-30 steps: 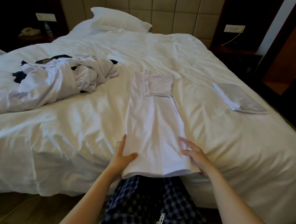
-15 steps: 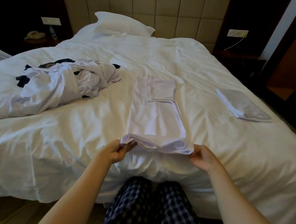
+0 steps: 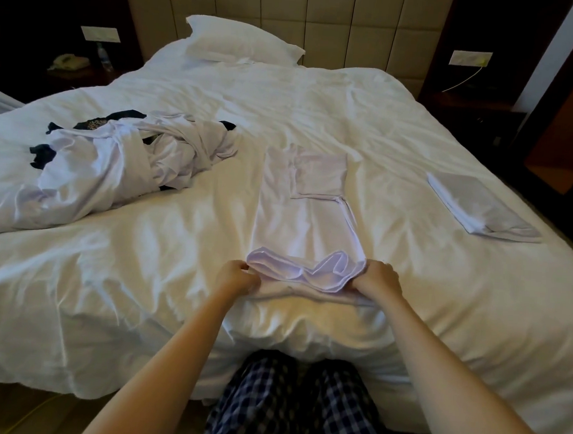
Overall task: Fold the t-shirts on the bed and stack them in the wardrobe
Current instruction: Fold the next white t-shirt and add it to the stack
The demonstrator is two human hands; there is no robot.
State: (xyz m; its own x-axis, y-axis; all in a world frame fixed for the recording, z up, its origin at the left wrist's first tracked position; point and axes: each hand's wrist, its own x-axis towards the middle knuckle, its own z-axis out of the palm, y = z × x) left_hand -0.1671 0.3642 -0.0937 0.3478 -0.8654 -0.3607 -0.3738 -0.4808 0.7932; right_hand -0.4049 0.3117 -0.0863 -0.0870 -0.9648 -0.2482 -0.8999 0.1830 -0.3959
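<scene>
Gripping the near hem of the t-shirt (image 3: 298, 224) on the bed (image 3: 139, 291) with left hand (image 3: 236, 279) and right hand (image 3: 380, 279), fingertips hidden in cloth. Beyond the left, crumpled pile (image 3: 120, 173), dark pieces half buried; beyond the right, folded shirt (image 3: 480, 205).

Fingertips of left hand (image 3: 237, 277) and right hand (image 3: 380, 279) hidden in the bunched hem of the t-shirt (image 3: 302, 217). Dark garment (image 3: 42, 155) mostly covered by the white heap (image 3: 123, 170); type unclear. Bed (image 3: 106, 289) cut off left and right. Nightstand object (image 3: 68, 62) too dim to identify.

Beige padded headboard (image 3: 323, 34); dark nightstand (image 3: 86, 74) left; wood floor (image 3: 15, 411) below.
</scene>
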